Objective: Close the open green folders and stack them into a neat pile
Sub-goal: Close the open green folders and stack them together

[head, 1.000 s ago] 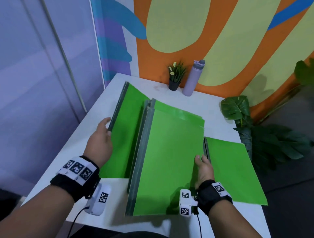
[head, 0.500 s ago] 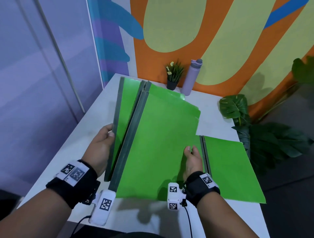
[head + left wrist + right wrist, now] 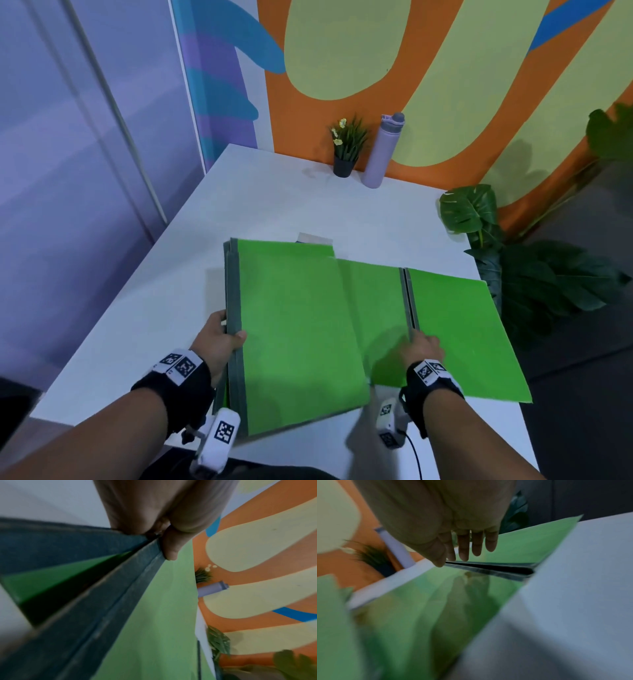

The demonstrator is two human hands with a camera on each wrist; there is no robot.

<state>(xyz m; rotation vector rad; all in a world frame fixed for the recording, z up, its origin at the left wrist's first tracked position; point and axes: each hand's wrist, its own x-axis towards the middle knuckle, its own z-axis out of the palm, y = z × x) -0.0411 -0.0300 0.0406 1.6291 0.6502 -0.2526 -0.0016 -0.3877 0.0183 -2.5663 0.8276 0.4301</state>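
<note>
White table: left hand pinches the closed folders' spines near its left edge; right hand, fingers seemingly straight, rests on the open folder. Held unsquared, the closed pair may splay.

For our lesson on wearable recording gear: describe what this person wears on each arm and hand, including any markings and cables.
Both forearms are bare, with no sleeves or gloves. Each wrist carries a black wristband, left and right, topped with white tags printed with black-and-white square codes. Below each band hangs a white camera unit, left and right, bearing similar codes. A thin black cable trails from the right unit.
</note>
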